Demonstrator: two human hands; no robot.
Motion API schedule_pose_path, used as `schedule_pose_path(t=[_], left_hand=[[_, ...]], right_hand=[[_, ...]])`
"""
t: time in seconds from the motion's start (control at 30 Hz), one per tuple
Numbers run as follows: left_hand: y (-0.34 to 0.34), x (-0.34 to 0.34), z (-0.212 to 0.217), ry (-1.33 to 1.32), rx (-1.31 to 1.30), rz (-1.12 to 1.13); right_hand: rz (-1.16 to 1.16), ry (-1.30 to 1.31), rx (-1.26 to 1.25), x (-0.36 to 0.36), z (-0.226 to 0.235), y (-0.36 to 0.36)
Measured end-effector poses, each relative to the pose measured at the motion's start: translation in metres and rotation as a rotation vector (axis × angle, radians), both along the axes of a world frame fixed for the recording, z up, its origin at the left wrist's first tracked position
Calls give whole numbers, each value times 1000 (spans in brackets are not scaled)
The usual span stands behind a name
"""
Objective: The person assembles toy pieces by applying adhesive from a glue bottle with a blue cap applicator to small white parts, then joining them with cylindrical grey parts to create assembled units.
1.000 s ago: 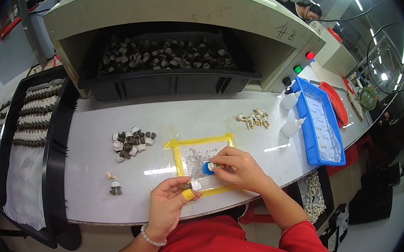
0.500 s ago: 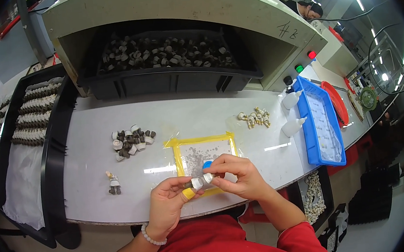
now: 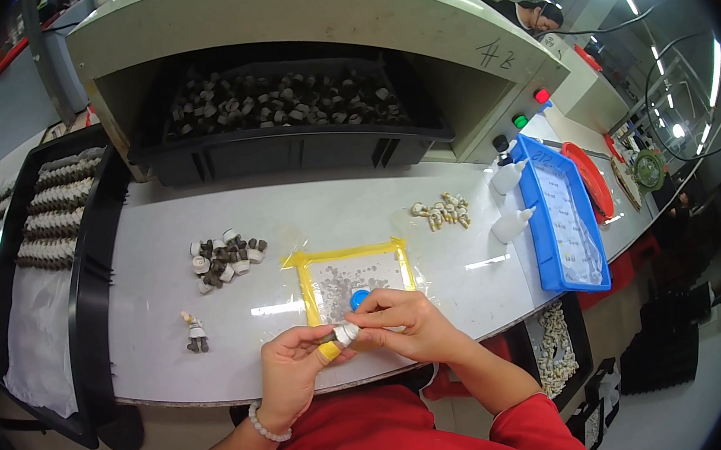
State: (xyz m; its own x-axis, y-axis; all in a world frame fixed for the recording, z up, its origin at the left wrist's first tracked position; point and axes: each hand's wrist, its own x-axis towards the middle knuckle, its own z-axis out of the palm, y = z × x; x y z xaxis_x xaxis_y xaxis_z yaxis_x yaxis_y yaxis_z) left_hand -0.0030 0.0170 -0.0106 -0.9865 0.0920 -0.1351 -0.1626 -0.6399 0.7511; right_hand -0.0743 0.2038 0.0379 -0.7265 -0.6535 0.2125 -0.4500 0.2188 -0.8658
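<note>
Just in front of my body, my left hand [image 3: 291, 363] pinches a small white and dark-brown figure part [image 3: 345, 335], its thumb wrapped in yellow tape. The fingers of my right hand [image 3: 407, 325] are closed at the white end of that part, and a second small white part appears pressed against it, mostly hidden by the fingertips. Behind my hands is a yellow-taped sheet [image 3: 304, 287] with grey spots and a round blue cap [image 3: 360, 299]. To the left lies a small figure [image 3: 195, 332] with a white body and dark feet.
A pile of white and brown parts [image 3: 227, 259] lies left, small yellowish-white pieces [image 3: 443, 211] right. White squeeze bottles [image 3: 512, 225] stand beside a blue tray [image 3: 544, 238]. A black bin [image 3: 284, 152] of parts sits under the shelf; a black tray [image 3: 95, 311] borders the left.
My hands have come together: the two white parts, slightly apart before, now meet, and the right one is mostly covered by my fingers. The view has shifted slightly.
</note>
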Motion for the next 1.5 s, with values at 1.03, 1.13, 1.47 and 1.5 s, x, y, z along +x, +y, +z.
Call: schedule_pose_path(t=[1.03,1.13,1.47,1.5], left_hand=[[-112,26,16,270,-1659,555],[-116,29,18,218,-1675,550],[-117,33,24,239,-1591,473],[-109,36,30,248,-1593,513]], right_hand=[[-372,754,510,-24,-22,56],[-374,738,447,-22,-26,60],[-487,464,308,-13,-26,56],[-484,460,305,-14,-28,55]])
